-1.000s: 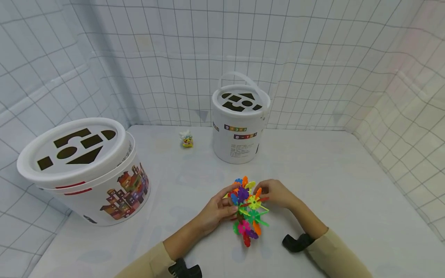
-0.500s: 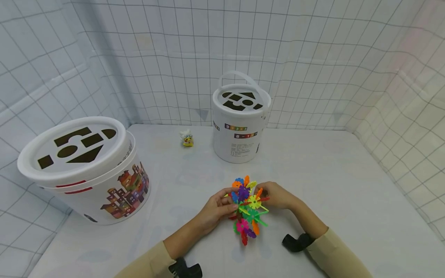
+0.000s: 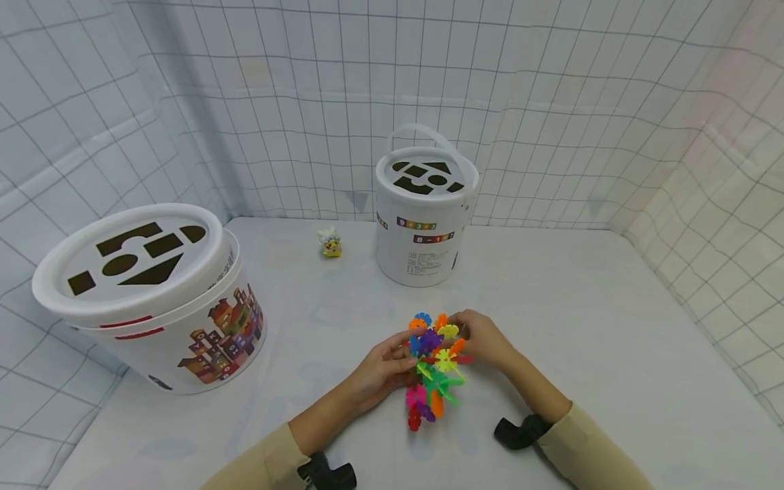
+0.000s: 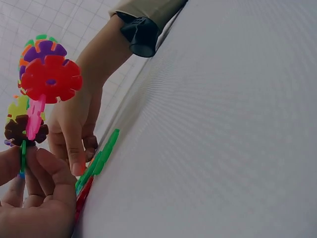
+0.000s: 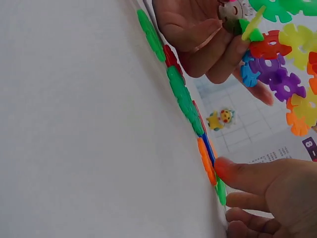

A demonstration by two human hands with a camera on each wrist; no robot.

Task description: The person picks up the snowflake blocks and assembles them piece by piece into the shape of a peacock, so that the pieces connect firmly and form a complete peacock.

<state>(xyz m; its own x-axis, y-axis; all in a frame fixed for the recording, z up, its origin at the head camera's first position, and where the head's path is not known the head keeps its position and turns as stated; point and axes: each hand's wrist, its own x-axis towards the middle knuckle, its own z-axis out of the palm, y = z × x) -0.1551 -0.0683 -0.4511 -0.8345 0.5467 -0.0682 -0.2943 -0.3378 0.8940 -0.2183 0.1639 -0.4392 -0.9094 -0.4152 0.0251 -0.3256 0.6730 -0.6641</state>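
Note:
A cluster of interlocking plastic snowflake discs (image 3: 429,340), in purple, yellow, orange, green, pink and red, stands between the two hands. My left hand (image 3: 381,374) holds it from the left. In the left wrist view, thumb and forefinger of the left hand (image 4: 44,193) pinch a green disc (image 4: 23,156) below a brown one. The right hand (image 3: 484,338) is at the cluster's far right side, its fingertips partly hidden. In the right wrist view, the thumb of the right hand (image 5: 277,193) is at an orange disc (image 5: 206,161) low by the table; whether it pinches it is unclear.
Behind the hands stands a white lidded bucket (image 3: 422,231) with a raised handle. A larger white bucket (image 3: 211,340) with printed blocks is at the left. A small yellow-and-white figurine (image 3: 331,243) sits farther back. White gridded sheets (image 3: 539,136) surround the table.
The cluster's lower end has swung to the left. My right hand has moved slightly up and away. The left hand keeps its hold almost in place.

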